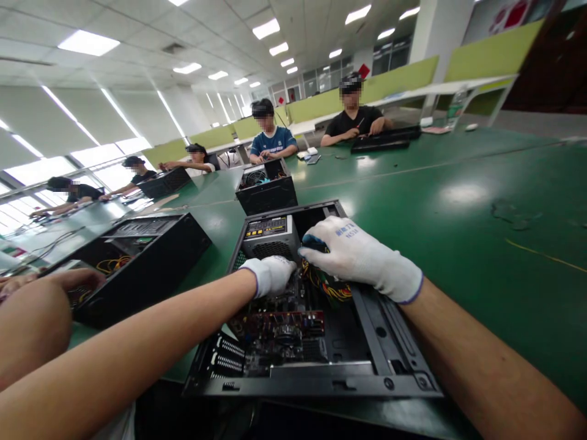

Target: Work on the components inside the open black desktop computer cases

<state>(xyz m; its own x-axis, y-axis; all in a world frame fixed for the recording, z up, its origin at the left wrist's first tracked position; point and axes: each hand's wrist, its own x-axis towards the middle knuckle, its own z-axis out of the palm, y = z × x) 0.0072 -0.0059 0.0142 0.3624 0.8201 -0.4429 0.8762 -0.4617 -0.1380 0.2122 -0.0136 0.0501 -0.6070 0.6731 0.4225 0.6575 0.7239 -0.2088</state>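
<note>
An open black computer case (389,366) lies flat on the green table in front of me. Both my hands wear white gloves and reach inside it. My left hand (270,275) is curled closed over the circuit board (284,333), just below the grey power supply (268,237); what it holds is hidden. My right hand (355,256) is closed round a dark blue-tipped tool handle (314,243), above a bundle of yellow and coloured wires (330,287).
A second open case (151,256) sits to my left, with a neighbour's arm (32,318) beside it. A third case (266,189) stands farther back. Several people work along the green table (481,244). A bottle (456,107) stands at the far right.
</note>
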